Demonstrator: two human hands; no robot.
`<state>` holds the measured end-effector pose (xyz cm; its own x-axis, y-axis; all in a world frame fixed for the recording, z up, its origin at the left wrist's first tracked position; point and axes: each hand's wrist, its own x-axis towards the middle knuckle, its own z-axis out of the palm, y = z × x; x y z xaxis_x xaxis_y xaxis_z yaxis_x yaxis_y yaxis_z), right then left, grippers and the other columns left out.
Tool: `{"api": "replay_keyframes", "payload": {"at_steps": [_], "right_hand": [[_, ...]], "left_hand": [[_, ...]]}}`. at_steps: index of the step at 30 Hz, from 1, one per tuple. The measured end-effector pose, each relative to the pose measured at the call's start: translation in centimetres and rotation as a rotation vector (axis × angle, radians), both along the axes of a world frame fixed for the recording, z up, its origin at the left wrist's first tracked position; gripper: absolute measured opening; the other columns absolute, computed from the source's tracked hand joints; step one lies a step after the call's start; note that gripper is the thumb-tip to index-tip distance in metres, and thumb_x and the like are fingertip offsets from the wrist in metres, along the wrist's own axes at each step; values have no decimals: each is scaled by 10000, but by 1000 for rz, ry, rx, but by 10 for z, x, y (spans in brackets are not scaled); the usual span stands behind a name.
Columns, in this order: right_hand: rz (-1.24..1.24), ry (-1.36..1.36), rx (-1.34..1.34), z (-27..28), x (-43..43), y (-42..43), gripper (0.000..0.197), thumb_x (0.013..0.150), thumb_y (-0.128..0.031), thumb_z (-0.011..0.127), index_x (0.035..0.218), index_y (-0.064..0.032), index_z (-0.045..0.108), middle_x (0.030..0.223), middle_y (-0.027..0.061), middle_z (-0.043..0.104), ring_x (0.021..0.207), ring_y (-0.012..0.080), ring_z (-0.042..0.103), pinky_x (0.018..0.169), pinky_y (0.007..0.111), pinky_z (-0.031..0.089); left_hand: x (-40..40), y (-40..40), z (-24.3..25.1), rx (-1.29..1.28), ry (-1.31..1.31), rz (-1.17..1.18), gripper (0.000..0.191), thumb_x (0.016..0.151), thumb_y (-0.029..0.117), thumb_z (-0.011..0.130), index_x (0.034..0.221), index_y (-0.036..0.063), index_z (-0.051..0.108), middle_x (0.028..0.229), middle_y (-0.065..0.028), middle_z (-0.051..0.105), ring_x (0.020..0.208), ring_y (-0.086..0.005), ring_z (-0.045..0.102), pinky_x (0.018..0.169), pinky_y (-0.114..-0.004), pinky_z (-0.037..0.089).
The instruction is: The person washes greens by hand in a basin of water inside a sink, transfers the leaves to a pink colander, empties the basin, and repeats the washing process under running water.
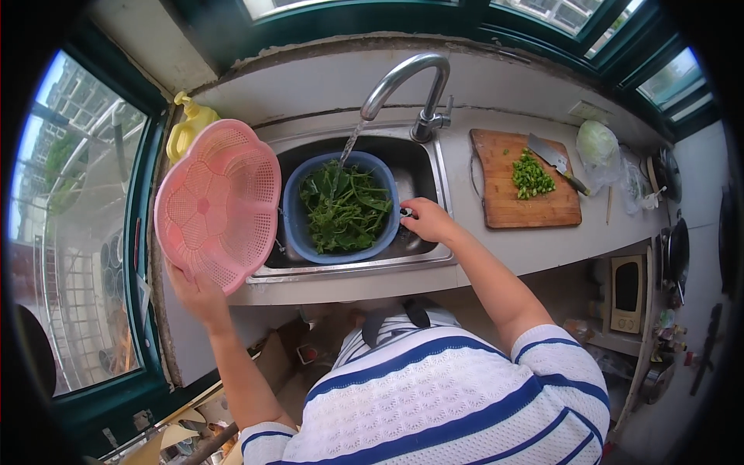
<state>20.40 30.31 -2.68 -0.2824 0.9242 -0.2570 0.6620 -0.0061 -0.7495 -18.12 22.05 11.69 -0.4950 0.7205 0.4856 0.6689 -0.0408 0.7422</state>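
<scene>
My left hand [200, 299] grips the lower rim of a pink plastic colander [218, 203], tilted at the left of the sink. My right hand [426, 220] is at the right side of a blue plastic basin [299, 247], with thumb and fingertips around a small dark thing I cannot make out. Leafy greens [349, 209] fill the basin, which stands in the steel sink [417, 174]. Water runs from the curved chrome faucet [401, 72] onto the greens.
Right of the sink, a wooden cutting board [494, 197] holds chopped green vegetable [532, 177] and a cleaver [547, 154]. A cabbage [597, 142] in plastic lies beyond it. A yellow pump bottle [189, 128] stands behind the colander, near the window.
</scene>
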Motion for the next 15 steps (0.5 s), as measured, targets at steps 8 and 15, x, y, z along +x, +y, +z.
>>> {"api": "replay_keyframes", "payload": {"at_steps": [8,15], "right_hand": [[-51,-114,163,15,-1,-9,366,792,-177,586,1121,-20,555,997,150,589,840,243,594,766,311,469],[-83,257,-78,0,-8,-21,339,798,-167,584,1103,-21,565,951,138,619,857,237,595,764,313,469]], "left_hand": [[23,45,2,157,384,8,476,775,-65,378,1247,-37,433,1262,-209,449,1182,-352,415,991,-369,319],[0,18,-8,26,120,41,495,780,-42,440,1271,-58,379,1259,-178,452,1141,-271,455,980,-353,347]]}}
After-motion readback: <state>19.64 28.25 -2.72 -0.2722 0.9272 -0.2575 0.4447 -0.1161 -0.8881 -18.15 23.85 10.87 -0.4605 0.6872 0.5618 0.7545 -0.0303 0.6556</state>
